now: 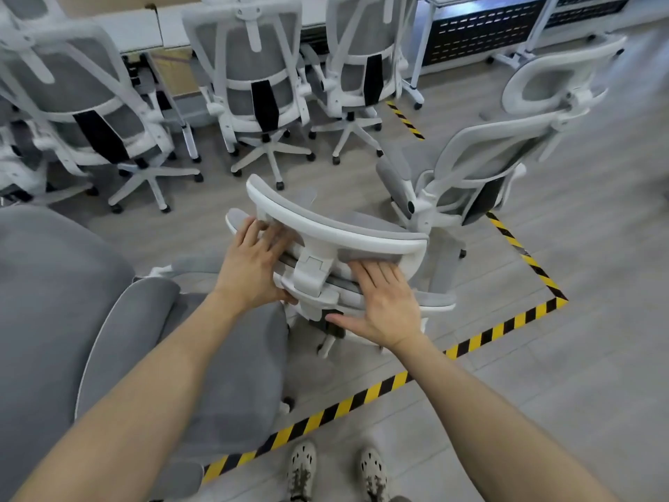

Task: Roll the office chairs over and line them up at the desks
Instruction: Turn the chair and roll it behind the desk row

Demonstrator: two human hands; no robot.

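Note:
A white-framed office chair with grey mesh stands right in front of me, seen from above, its headrest (pixel 325 222) nearest. My left hand (pixel 253 262) wraps around the left end of the chair's upper back frame, thumb underneath. My right hand (pixel 380 302) lies flat with fingers spread against the right side of the same frame. Three matching chairs (pixel 249 74) stand in a row against the white desks (pixel 144 30) at the back. Another chair (pixel 481 164) stands loose to the right, turned away.
A grey padded seat (pixel 217 356) and a large grey cushion (pixel 43 302) crowd my left side. Yellow-black floor tape (pixel 470 342) runs diagonally across the grey plank floor. A desk with a dark perforated panel (pixel 481 38) stands at the back right. My shoes (pixel 336 469) are below.

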